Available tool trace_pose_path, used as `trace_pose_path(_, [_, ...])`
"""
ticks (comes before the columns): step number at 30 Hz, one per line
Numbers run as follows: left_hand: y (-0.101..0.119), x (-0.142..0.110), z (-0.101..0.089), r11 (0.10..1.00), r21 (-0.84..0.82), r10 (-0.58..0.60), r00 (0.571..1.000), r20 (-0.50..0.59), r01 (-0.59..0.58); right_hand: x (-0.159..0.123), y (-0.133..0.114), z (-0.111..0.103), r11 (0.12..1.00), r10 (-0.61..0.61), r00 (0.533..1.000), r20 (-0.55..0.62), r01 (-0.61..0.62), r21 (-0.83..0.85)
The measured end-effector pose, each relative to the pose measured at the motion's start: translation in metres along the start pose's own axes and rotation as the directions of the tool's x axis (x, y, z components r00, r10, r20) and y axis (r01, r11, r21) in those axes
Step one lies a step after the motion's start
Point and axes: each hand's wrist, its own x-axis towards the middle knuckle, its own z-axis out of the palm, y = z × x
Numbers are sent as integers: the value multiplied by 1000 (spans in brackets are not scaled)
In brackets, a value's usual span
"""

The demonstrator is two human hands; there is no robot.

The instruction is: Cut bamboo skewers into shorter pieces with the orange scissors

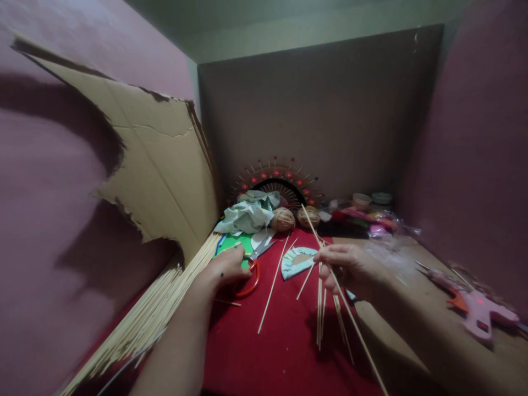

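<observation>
Leaning at far left of the red cloth (284, 335), a torn brown cardboard sheet (165, 165) stands over a bundle of thin bamboo sticks (157, 308). The left hand (225, 269) rests flat, fingers spread, on orange-handled scissors (252, 269). Right of them, the right hand (348, 267) pinches one long bamboo skewer (350, 313). A pink glue gun (474, 308) lies farthest right.

Sticks (330, 297) in right hand (350, 269)
</observation>
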Motion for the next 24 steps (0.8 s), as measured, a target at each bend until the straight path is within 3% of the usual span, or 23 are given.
trace_pose_path(4, [-6, -1, -6, 998, -67, -15, 1000, 21, 16, 3, 11, -1, 999, 19, 1000, -1, -19, -32])
trace_pose_path(8, [-12, 0, -16, 992, -127, -28, 999, -29, 24, 6, 14, -6, 999, -31, 999, 32, 32, -4])
trace_pose_path(11, [-3, -4, -20, 967, -219, 120, 992, -48, -128, 6, 12, -9, 997, -66, 995, 81, 63, 35])
trace_pose_path(14, [14, -11, -18, 875, -292, 382, 921, -75, -386, 5, 10, -10, 995, -71, 986, 149, 60, 82])
trace_pose_path(16, [23, -16, -16, 821, -284, 494, 865, -82, -496, 4, 9, -11, 992, -74, 978, 197, 52, 117])
trace_pose_path(24, [42, -27, -9, 732, -301, 629, 776, -47, -611, 1, 15, -11, 986, -52, 933, 356, -8, 165])
